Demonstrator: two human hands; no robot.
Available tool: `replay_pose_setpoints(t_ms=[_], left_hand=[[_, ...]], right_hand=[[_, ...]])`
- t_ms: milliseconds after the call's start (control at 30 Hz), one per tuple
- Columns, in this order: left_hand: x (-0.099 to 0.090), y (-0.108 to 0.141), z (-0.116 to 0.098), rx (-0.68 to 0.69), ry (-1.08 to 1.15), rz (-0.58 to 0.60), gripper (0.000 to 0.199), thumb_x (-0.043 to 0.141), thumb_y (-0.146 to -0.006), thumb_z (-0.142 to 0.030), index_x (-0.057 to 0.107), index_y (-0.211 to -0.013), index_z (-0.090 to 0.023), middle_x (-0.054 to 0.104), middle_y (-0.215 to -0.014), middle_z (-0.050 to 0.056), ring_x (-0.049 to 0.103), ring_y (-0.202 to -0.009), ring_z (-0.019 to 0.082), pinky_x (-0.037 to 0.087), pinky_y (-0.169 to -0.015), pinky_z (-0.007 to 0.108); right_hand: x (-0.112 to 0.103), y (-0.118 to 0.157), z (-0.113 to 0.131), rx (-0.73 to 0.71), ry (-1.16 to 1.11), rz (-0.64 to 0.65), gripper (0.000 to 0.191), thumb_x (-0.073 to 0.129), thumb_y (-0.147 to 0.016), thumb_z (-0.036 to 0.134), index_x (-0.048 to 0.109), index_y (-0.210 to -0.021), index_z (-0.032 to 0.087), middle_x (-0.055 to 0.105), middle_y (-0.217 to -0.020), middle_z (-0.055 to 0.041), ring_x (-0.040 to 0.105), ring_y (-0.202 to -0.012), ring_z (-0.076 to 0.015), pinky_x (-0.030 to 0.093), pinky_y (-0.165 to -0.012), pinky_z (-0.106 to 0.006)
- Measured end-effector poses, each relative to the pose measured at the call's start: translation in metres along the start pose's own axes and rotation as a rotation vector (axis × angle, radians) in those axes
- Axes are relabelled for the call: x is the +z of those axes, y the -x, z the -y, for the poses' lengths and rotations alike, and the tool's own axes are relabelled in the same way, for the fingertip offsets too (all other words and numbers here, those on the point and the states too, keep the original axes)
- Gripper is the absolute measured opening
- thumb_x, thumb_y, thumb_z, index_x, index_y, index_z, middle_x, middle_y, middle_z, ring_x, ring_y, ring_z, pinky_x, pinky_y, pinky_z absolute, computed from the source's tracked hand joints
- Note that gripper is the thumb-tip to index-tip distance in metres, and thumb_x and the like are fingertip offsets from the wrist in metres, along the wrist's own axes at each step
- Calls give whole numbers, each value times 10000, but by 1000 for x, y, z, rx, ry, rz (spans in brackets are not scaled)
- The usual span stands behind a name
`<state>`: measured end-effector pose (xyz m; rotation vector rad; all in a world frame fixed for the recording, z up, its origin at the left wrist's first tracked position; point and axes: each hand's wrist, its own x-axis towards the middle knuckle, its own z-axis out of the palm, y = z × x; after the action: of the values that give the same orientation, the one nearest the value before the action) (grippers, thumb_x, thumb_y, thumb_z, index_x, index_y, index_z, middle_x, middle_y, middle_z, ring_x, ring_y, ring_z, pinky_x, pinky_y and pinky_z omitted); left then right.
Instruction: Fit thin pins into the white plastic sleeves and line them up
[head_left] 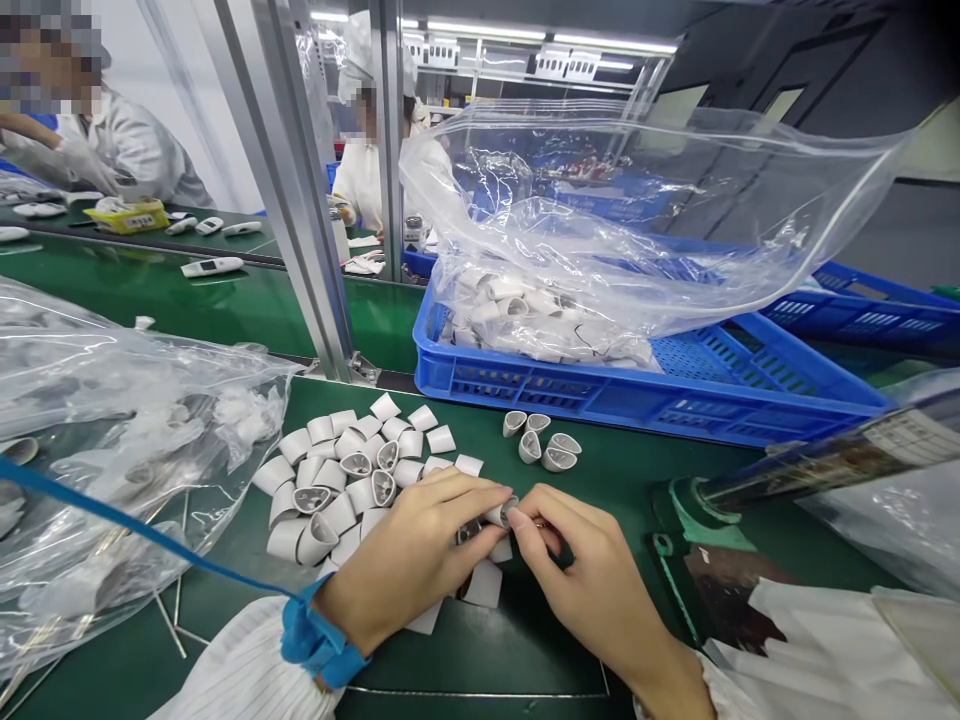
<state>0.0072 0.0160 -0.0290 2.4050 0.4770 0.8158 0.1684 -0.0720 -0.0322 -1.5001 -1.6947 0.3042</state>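
My left hand (pixel 420 545), a blue wrist strap (pixel 319 635) at its wrist, is closed with thumb and fingers around a small white plastic cap (pixel 498 514). My right hand (pixel 581 570) is closed too, its thumb and forefinger pinching the cap's right end. Its other fingers curl below, and whether they hold something small is hidden. Left of and behind my left hand lies a heap of similar hollow white caps (pixel 337 512), some showing grey insides. Several more caps (pixel 530 447) stand open end up beyond my hands. A few lie partly under my left hand.
A blue crate (pixel 525 385) holding a clear bag (pixel 600 240) of white parts stands behind. Another plastic bag (pixel 135 430) covers the left side. A green metal tool base (pixel 701 530) stands at right. A metal post (pixel 289 190) rises behind the heap. Two people work across the bench.
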Motion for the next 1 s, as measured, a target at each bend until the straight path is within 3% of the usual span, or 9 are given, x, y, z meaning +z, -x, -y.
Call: replay_pose_setpoints(t_ms=[267, 533, 700, 867, 1000], left_hand=[[2, 1, 3, 1, 66, -4, 234, 607, -927, -121, 667, -1140, -196, 741, -1116, 42, 692, -1025, 188, 557, -956, 326], [-3, 0, 0, -66, 167, 27, 233, 646, -894, -124, 689, -1103, -217, 742, -1111, 20, 697, -1027, 178, 568, -931, 284], [-16, -16, 4, -131, 92, -3, 167, 649, -917, -212, 678, -1080, -233, 707, -1170, 20, 666, -1072, 195, 539, -946, 313], [-22, -56, 27, -333, -80, 108, 172, 697, -854, -179, 714, -1023, -205, 748, -1049, 40, 677, -1036, 258, 524, -930, 400], [-8, -78, 49, -407, -71, 145, 167, 720, -801, -111, 721, -960, -162, 770, -905, 45, 733, -844, 218, 572, -771, 314]], right_hand=[[1, 0, -2, 12, 35, 53, 286, 451, -983, 172, 436, -699, 192, 414, -630, 34, 395, -546, -100, 299, -518, -231], [-2, -2, -2, -22, 71, -25, 276, 503, -939, 167, 473, -665, 185, 362, -585, 48, 366, -510, -84, 287, -499, -222], [-8, -3, -7, 208, -3, -147, 263, 471, -997, 336, 533, -783, 196, 368, -569, 57, 348, -470, -94, 274, -458, -225], [-6, -8, -17, 313, -28, 55, 216, 556, -918, 399, 581, -853, 196, 222, -545, 82, 260, -481, -102, 217, -477, -229], [-6, -9, -19, 375, -64, 256, 194, 560, -918, 387, 620, -948, 205, 195, -499, 99, 239, -458, -107, 176, -480, -234]])
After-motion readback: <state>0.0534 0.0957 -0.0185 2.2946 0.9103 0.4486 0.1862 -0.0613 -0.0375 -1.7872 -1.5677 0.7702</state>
